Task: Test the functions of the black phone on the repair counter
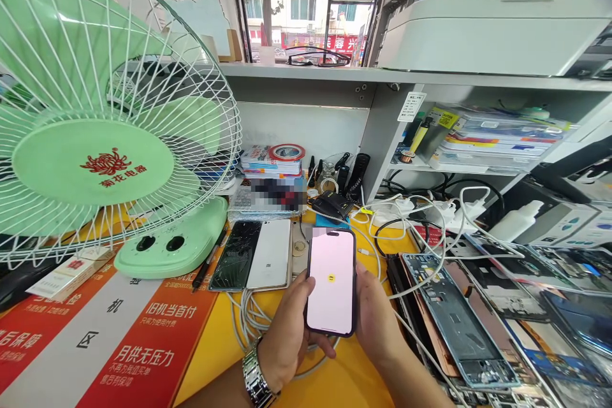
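A smartphone [331, 306] stands upright between my hands, its lit screen pale pink with a small yellow icon in the middle. My left hand [285, 325] grips its left side, thumb on the edge and fingers passing behind the lower end. Along the right edge, my right hand [377, 315] is closed against the phone; most of its fingers are hidden behind it. A metal-band wristwatch [257, 373] is on my left wrist. Just left of the phone lie a dark phone with a cracked surface [234, 255] and a white phone [270, 255].
A green fan [93, 162] fills the left side, beside an orange printed mat [157, 331]. Tangled white cables [459, 220] and dismantled phone parts [459, 325] cover the right. Behind are stacked boxes [272, 162], a black torch [358, 175] and a grey shelf [306, 73].
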`<state>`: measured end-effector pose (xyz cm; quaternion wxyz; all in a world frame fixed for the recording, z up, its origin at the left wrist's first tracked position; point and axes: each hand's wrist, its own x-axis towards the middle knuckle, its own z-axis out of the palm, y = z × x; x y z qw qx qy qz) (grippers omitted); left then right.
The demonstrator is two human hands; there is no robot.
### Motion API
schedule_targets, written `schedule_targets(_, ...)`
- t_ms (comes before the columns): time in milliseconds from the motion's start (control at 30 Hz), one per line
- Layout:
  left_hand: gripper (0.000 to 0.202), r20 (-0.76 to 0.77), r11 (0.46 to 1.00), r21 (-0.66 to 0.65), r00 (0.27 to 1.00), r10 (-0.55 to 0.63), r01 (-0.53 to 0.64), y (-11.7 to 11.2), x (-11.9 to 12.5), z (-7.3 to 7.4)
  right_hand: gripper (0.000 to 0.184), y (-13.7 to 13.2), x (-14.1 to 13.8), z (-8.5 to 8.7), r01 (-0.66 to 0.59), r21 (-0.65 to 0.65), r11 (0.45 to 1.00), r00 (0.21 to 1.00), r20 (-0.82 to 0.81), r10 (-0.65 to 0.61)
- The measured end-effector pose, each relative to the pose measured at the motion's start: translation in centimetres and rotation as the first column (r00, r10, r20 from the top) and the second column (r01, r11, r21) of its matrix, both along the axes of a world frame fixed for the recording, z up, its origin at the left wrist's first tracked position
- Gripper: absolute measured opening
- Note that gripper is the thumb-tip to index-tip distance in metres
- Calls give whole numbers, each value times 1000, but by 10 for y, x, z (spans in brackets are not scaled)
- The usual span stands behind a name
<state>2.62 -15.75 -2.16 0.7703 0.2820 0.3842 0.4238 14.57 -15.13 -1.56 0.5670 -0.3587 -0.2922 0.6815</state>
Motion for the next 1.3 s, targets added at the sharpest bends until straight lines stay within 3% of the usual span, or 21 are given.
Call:
schedule_targets(433, 52, 16, 998, -66, 1000, -15, 16, 2, 2, 3, 48, 1, 2, 0, 5, -34, 999, 1000, 10, -5)
schedule_targets(767, 53, 3, 999, -38, 1000, -30, 31, 0, 1, 6, 55, -1, 5, -8, 120, -87, 989, 982, 154, -106)
schedule_targets(967, 50, 11, 999, -22, 1000, -26, 27, 1, 1, 1, 50, 2, 3, -4, 63, -2, 998, 974, 218, -61)
schedule_targets(1300, 52, -3, 999, -38, 1000, -29, 29, 2, 2, 9, 49, 2, 4, 0, 26, 27, 999, 968, 248, -32)
